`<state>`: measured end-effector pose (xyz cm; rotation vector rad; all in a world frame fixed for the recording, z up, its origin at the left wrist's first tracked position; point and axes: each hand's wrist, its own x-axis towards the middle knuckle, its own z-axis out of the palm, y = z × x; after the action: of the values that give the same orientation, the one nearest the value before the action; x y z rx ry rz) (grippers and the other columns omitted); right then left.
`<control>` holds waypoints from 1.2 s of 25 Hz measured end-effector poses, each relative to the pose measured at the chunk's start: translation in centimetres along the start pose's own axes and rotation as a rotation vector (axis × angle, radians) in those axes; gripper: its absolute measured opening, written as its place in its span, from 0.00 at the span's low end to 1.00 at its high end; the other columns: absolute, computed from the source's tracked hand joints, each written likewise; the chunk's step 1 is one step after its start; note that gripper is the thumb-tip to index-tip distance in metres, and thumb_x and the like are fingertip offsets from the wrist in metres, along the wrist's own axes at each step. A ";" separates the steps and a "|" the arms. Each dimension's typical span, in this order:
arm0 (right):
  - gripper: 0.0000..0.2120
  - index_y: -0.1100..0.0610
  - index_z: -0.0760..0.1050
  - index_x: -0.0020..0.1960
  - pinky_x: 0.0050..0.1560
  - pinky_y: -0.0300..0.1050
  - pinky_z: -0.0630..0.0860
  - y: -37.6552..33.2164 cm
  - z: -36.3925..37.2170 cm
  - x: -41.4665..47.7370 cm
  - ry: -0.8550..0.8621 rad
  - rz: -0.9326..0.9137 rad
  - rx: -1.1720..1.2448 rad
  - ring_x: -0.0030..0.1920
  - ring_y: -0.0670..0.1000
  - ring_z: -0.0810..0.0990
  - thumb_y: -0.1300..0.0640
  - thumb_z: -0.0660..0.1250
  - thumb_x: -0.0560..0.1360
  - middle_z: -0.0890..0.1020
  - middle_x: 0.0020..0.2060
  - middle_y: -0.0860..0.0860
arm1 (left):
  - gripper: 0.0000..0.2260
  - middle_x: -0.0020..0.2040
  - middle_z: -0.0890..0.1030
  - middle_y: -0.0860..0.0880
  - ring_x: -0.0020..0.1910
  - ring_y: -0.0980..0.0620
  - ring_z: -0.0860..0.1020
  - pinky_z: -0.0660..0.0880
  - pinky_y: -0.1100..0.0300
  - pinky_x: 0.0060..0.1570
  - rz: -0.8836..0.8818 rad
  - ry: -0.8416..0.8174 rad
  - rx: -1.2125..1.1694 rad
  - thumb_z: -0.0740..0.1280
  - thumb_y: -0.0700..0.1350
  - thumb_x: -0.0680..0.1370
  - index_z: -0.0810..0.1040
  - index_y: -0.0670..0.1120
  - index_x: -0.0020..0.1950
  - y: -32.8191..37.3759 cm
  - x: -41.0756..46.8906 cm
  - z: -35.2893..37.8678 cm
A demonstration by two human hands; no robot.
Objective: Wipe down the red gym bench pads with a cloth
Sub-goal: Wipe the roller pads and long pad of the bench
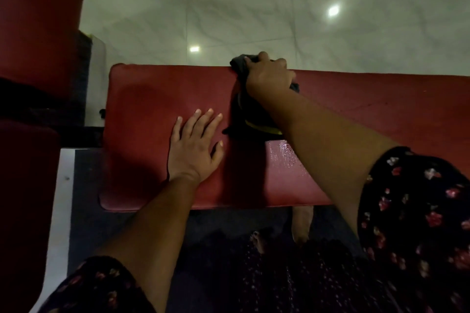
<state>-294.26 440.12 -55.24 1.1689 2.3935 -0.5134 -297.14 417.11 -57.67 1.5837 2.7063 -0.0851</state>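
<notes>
head view shows my right hand gripping the dark cloth at the far edge of the red bench pad; my left hand rests flat, fingers spread, just left; the pad's long axis runs left-right; dry surface lies leftward.

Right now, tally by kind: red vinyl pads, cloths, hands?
Red vinyl pads: 3 (long centre pad, upper-left pad, lower-left pad)
Dark crumpled cloth: 1
Bare hands: 2 (left hand, right hand)
Total: 6
</notes>
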 end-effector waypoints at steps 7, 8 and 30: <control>0.29 0.41 0.51 0.77 0.53 0.60 0.71 1.8 3.2 -6.1 -0.020 0.027 0.144 0.61 0.61 0.66 0.53 0.57 0.80 0.60 0.71 0.50 | 0.28 0.74 0.68 0.50 0.74 0.47 0.63 0.55 0.43 0.74 -0.004 -0.005 0.008 0.55 0.56 0.76 0.63 0.53 0.76 -0.1 0.0 -0.1; 0.29 0.40 0.51 0.77 0.53 0.59 0.72 2.4 4.3 -7.7 -0.019 0.004 0.116 0.60 0.61 0.67 0.52 0.57 0.80 0.60 0.70 0.50 | 0.27 0.74 0.68 0.50 0.74 0.47 0.63 0.55 0.43 0.74 -0.005 -0.002 0.004 0.54 0.56 0.77 0.64 0.53 0.76 -0.1 0.0 -0.1; 0.31 0.35 0.54 0.75 0.41 0.54 0.71 11.8 12.3 -18.2 0.201 -0.189 -0.217 0.53 0.61 0.71 0.49 0.63 0.76 0.63 0.70 0.49 | 0.25 0.79 0.60 0.51 0.78 0.49 0.54 0.50 0.46 0.76 -0.002 -0.122 -0.053 0.51 0.56 0.80 0.60 0.54 0.78 7.8 -0.2 0.9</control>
<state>-272.06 429.08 -57.71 0.9445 2.6690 -0.1918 -290.31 420.69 -58.88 1.5089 2.5961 -0.1063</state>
